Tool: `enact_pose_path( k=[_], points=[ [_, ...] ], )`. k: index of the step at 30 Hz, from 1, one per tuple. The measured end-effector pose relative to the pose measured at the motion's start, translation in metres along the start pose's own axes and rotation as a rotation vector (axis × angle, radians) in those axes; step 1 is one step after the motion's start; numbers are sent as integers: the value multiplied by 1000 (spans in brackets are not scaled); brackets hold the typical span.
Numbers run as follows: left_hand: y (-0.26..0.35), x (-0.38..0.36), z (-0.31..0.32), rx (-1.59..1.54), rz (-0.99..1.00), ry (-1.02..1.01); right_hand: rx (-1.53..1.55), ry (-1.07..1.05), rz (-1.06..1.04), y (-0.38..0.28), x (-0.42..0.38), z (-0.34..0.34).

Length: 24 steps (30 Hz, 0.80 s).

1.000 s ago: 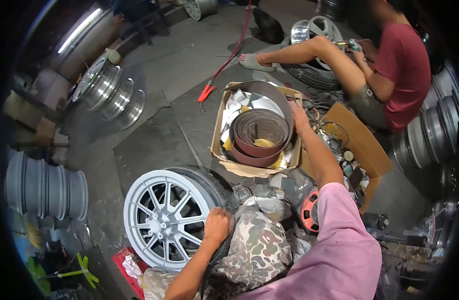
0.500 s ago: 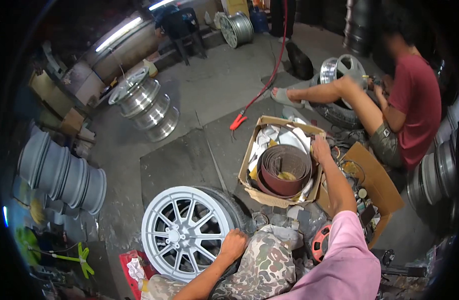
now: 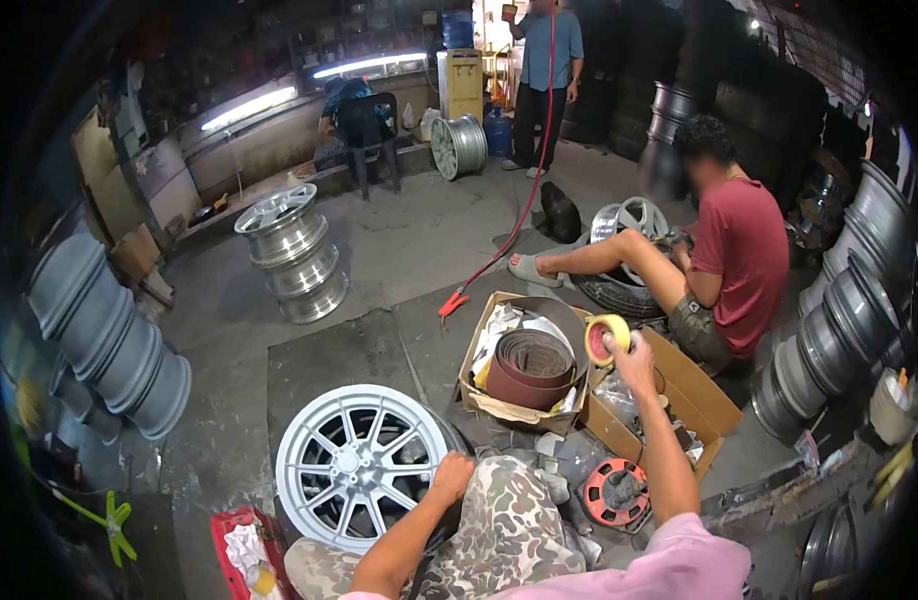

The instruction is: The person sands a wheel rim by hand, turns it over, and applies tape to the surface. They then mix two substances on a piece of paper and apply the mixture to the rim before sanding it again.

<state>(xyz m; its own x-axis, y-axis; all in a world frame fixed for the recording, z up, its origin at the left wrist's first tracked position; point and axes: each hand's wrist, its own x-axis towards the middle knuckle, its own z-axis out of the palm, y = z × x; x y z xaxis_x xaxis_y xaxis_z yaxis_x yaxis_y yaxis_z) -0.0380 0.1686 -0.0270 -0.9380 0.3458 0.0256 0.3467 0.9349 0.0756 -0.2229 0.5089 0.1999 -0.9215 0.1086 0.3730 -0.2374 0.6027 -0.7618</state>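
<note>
My right hand [image 3: 634,362] is raised over the cardboard boxes, closed on a roll of yellow tape [image 3: 606,338]. Below and left of it, a box [image 3: 519,412] holds a coiled brown abrasive strip [image 3: 529,366] and white paper. My left hand [image 3: 455,474] is closed at the right rim of a light grey multi-spoke wheel [image 3: 351,462], beside my camouflage-clad knee; whether it holds anything is hidden. The wheel lies on a tire in front of me.
A person in a red shirt [image 3: 744,235] sits at the right by a wheel and tire. Another person [image 3: 552,60] stands at the back. Stacked rims [image 3: 299,255] stand left and right. A red hose [image 3: 524,215], red reel [image 3: 616,492] and red tray [image 3: 224,550] lie around.
My right hand has come up out of the box area with the yellow tape roll in it. The view has tilted up and turned right. My left hand stays by the wheel.
</note>
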Motion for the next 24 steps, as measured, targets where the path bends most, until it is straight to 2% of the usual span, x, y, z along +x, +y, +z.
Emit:
enact_pose_path(
  k=[1, 3, 5, 7, 8, 10, 12, 13, 15, 19, 21, 24],
  points=[
    [0, -1, 3, -7, 2, 6, 124, -81, 53, -7, -27, -5],
    [-1, 0, -3, -454, 11, 226, 349, -205, 160, -38, -83, -10],
    [5, -14, -48, -519, -27, 358, 556, -252, 136, -41, -120, 4],
    [2, -28, -74, -591, -60, 513, 499, -282, 56, -47, -139, 19],
    [1, -40, -92, -630, -123, 533, 125, -232, -59, -81, -148, 11],
    [-9, -59, -103, -713, -141, 613, 201, -80, -341, -112, -157, 30],
    [-8, -83, -126, -1001, -252, 560, 189, -178, -283, -172, -171, 22],
    [-1, -98, -147, -1125, -330, 517, 176, -147, -402, -176, -172, 31],
    [1, -116, -146, -1317, -384, 536, 230, -120, -518, -190, -177, 46],
    [7, -134, -153, -1307, -452, 479, 292, -190, -504, -211, -201, 61],
    [7, -137, -160, -1367, -413, 473, 243, -216, -517, -209, -210, 68],
    [-2, -130, -137, -1560, -287, 536, 205, -230, -573, -208, -226, 77]
  ],
)
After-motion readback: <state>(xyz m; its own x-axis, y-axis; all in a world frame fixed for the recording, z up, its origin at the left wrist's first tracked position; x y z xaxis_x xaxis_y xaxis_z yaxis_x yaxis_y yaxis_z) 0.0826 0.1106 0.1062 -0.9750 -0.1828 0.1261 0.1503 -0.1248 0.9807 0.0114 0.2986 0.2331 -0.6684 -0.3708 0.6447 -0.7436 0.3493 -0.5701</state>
